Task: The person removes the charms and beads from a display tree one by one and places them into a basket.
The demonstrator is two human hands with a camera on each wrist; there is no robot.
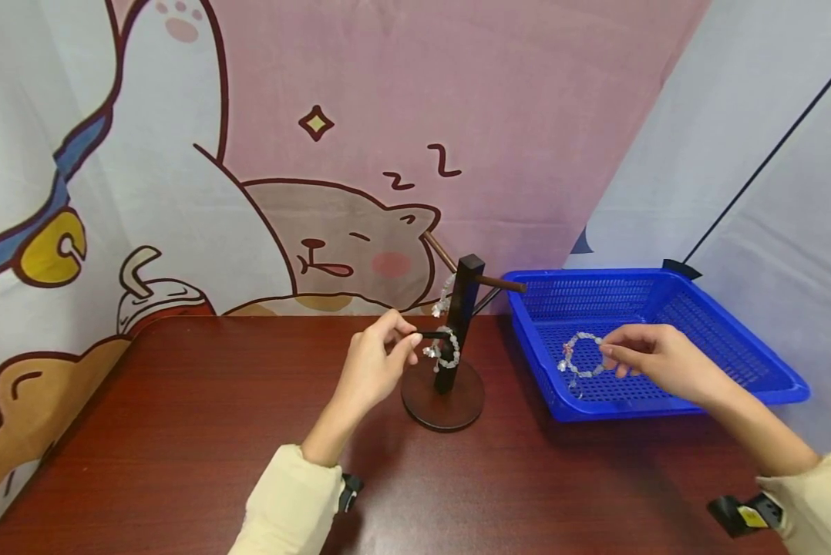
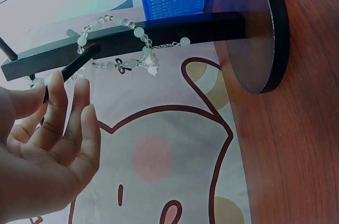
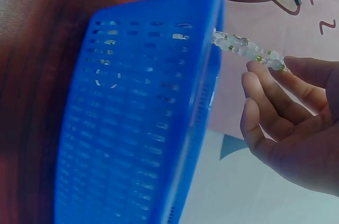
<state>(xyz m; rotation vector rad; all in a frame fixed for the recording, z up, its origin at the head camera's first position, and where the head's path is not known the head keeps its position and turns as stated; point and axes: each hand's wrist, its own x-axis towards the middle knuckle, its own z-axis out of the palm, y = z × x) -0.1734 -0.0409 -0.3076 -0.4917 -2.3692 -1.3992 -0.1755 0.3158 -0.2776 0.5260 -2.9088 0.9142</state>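
My right hand (image 1: pixel 654 356) pinches a pale beaded bracelet (image 1: pixel 585 336) between thumb and fingertips, and the loop hangs over the blue basket. A small white charm and a pink detail show on its left side. With thumb and forefinger, my left hand (image 1: pixel 374 358) pinches the end of a dark peg (image 2: pixel 78 66) on the wooden display stand (image 1: pixel 465 308). Around that peg hangs another beaded bracelet (image 2: pixel 139 32), with a white flower charm (image 2: pixel 151 64) and a short chain ending in a bead. A further bracelet (image 1: pixel 445 294) hangs higher on the stand.
The blue plastic basket (image 1: pixel 536 370) stands right of the stand on the reddish-brown table (image 1: pixel 200 432). More pegs, one of them a brown peg (image 1: pixel 502 284), stick out from the post's upper part. A cartoon-printed cloth (image 1: pixel 526 116) hangs behind the table.
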